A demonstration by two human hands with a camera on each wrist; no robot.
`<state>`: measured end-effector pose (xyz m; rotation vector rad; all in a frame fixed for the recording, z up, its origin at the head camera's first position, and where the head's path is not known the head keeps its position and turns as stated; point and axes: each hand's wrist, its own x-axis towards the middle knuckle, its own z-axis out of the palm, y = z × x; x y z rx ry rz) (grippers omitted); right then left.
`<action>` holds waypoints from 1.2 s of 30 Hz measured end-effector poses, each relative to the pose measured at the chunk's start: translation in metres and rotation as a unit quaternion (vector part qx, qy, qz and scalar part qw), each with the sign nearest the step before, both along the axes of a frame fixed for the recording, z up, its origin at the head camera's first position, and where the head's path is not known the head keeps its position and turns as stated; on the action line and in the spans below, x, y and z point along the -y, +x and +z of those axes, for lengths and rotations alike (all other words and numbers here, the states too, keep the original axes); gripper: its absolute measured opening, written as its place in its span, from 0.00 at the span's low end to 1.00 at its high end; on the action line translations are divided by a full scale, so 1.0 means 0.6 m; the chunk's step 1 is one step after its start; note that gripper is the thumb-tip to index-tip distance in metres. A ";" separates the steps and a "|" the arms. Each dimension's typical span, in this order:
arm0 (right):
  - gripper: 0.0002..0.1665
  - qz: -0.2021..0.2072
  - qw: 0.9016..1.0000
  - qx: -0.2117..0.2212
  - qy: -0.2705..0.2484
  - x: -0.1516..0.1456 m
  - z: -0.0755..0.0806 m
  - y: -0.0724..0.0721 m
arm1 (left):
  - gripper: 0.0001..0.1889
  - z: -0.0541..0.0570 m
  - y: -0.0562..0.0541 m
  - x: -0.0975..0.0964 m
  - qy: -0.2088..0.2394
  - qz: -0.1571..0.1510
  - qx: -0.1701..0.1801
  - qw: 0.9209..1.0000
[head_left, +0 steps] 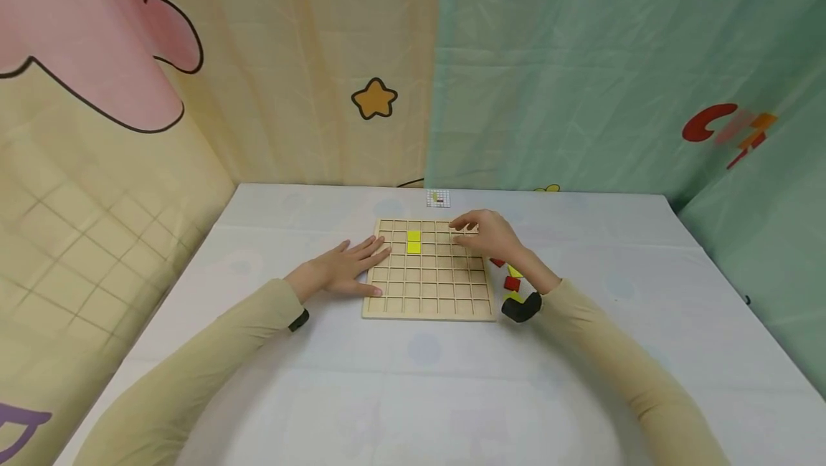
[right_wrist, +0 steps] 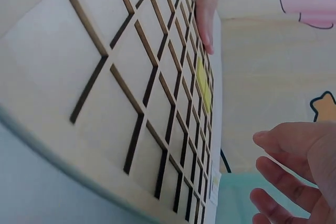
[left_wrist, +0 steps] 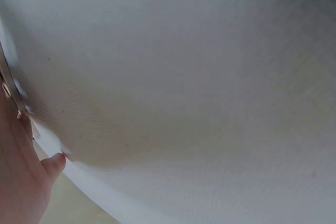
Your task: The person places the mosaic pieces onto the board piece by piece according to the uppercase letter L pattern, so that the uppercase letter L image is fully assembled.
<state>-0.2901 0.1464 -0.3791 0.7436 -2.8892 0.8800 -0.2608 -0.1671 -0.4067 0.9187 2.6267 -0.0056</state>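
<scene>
Lying spread at frame centre-left, the left hand [head_left: 342, 269] seemingly steadied the board [head_left: 429, 285] while the empty right hand [head_left: 489, 234] hovered half-open.

Site presents as a fabric-walled booth [head_left: 310, 43], building type undeterminable. Yellow curtain [head_left: 277, 107] and green curtain [head_left: 561, 79], bearing cartoon prints including 1 orange star [head_left: 374, 99], hang behind a white-covered surface [head_left: 426, 401].

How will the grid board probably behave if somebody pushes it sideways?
The grid board has straight edges, so it is probably stiff and would move as one piece. It lies flat and wide on the table, so tipping or rolling seems unlikely. The left hand rests on its left edge, which may limit sliding.
</scene>
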 end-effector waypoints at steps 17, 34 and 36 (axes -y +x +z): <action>0.18 -0.030 1.000 0.005 -0.001 -0.135 -0.014 0.023 | 0.48 0.007 0.001 0.000 0.004 -0.009 -0.003 1.000; 0.21 -0.020 0.998 0.058 0.016 -0.202 -0.053 0.052 | 0.48 0.003 -0.001 0.001 0.000 -0.009 -0.001 1.000; 0.22 -0.013 0.998 0.061 0.019 -0.204 -0.055 0.055 | 0.48 0.001 -0.002 0.001 0.001 -0.008 0.000 1.000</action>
